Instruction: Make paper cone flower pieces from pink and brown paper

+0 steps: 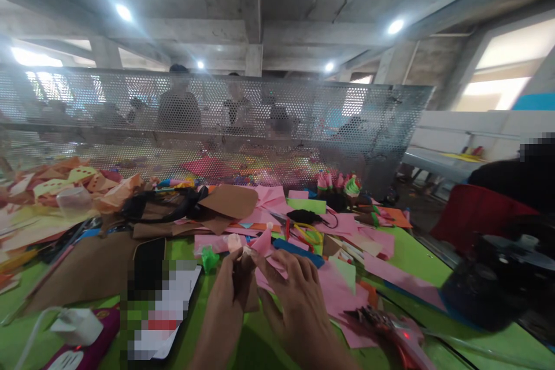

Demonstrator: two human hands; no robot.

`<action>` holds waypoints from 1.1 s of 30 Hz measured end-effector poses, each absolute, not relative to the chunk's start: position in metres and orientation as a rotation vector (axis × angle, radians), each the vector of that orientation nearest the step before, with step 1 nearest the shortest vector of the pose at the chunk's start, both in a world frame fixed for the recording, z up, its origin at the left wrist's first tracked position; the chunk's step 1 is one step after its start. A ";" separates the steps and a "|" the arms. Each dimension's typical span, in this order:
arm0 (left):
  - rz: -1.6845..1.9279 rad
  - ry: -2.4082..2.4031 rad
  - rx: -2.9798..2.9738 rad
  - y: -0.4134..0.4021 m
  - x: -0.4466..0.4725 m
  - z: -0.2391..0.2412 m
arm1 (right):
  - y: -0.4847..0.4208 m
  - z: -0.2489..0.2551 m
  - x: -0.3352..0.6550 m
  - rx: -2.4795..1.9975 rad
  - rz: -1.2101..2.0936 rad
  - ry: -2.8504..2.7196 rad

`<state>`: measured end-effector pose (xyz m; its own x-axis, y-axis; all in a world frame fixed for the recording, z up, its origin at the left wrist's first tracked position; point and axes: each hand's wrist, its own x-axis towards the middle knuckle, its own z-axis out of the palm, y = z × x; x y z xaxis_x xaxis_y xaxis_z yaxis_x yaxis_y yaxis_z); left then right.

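Both my hands meet over the green table near the bottom middle. My left hand is closed, its fingertips pinched on a small folded pink paper piece. My right hand touches the same pink piece with thumb and forefinger, its other fingers loosely spread above pink sheets. A small green crumpled paper bit lies just left of my left hand. A black phone lies further left.
Brown paper sheets, black headphones, scissors with yellow handles, a white charger and a glue gun litter the table. A perforated metal screen stands behind it, with people seated beyond. A person in black sits at right by a red chair.
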<state>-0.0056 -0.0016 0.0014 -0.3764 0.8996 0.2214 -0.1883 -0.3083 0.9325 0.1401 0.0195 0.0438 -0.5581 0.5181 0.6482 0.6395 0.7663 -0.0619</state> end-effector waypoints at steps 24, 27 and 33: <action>1.516 0.996 0.630 0.000 -0.015 0.011 | 0.038 0.044 0.151 -0.724 0.103 -1.988; 1.560 0.867 0.531 0.003 -0.014 0.007 | 0.041 0.042 0.152 -0.746 0.172 -1.942; 1.536 0.741 0.468 0.006 -0.013 0.004 | 0.046 0.039 0.149 -0.861 0.579 -1.806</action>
<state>-0.0133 0.0064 0.0042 -0.1125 0.9843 -0.1356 -0.7189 0.0136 0.6950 0.1495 0.0458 0.0393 -0.2355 0.7764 0.5846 0.2921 0.6303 -0.7193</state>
